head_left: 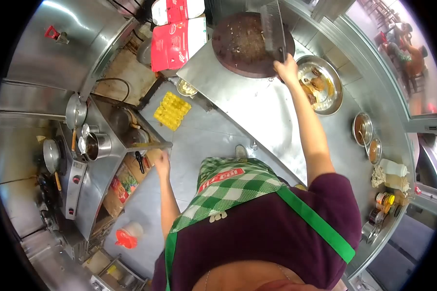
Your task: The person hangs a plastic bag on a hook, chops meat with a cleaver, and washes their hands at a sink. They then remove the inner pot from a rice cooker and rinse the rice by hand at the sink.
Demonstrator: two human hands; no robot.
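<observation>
My right hand [287, 69] is closed round the handle of a wide cleaver [273, 30], whose blade stands over the right part of a round, dark chopping board [238, 46] strewn with small scraps. Beside that hand, a metal bowl [336, 97] holds pieces of browned meat [318, 83]. My left hand [162, 164] is low on the left, by the corner of the steel counter [155, 145]; its fingers are too small and partly hidden to make out.
A yellow egg tray [172, 111] and a red-lidded container [129, 235] are on the floor. Pots [97, 146] and a stove [75, 189] line the left. Sauce bowls [362, 129] and bottles [394, 168] stand along the right counter. Red-and-white boxes [170, 44] lie behind.
</observation>
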